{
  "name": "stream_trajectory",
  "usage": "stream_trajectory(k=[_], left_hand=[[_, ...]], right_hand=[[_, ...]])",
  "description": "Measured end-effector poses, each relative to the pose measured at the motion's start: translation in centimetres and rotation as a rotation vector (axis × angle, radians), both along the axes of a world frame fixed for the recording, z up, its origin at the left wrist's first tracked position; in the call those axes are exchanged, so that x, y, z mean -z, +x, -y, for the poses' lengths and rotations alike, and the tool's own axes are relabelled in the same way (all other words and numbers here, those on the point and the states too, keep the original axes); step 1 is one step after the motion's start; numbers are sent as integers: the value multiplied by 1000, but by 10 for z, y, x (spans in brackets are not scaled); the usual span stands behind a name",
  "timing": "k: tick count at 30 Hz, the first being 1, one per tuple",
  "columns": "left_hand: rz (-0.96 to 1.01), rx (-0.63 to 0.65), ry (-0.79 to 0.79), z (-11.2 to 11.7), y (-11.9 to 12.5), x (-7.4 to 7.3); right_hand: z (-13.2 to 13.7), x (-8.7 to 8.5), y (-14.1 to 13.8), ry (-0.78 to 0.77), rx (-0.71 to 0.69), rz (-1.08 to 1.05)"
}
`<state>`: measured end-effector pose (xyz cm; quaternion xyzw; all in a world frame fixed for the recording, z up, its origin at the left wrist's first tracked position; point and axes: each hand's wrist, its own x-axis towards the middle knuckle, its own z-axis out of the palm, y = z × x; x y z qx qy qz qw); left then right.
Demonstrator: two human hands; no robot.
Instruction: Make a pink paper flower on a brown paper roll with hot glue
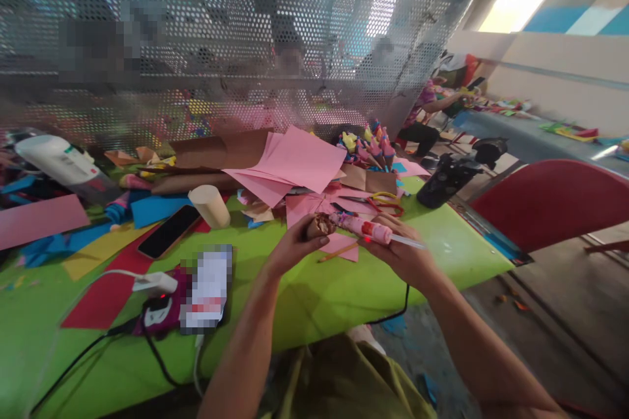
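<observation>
My left hand [293, 245] is closed around a small brown rolled paper piece [322, 225], its crumpled open end facing up. In my right hand [405, 252] is a pink hot glue gun [366, 228], with a clear glue stick poking out of its back and a small red light glowing below. The gun's tip points left, close to the paper piece; whether they touch I cannot tell. Under my hands lie a pencil [338, 253] and cut pink paper. A stack of pink sheets [289, 163] rests just beyond.
On the green table [304, 314] are a black phone [168, 232], a lit phone [207, 288], a power strip [160, 308], a beige cylinder [209, 206], a white bottle [56, 160] and a black bottle [445, 177]. A perforated metal screen [221, 46] stands behind. Right: a red chair [555, 209].
</observation>
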<state>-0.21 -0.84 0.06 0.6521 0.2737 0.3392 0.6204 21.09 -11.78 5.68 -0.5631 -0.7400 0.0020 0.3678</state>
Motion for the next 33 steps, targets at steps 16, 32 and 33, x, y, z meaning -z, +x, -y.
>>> stream_trajectory(k=[16, 32, 33], left_hand=[[13, -66, 18, 0, 1, 1], [143, -88, 2, -4, 1, 5], [157, -88, 8, -4, 1, 5]], right_hand=[[2, 1, 5, -25, -7, 18], [3, 3, 7, -7, -1, 34], [4, 3, 7, -10, 1, 30]])
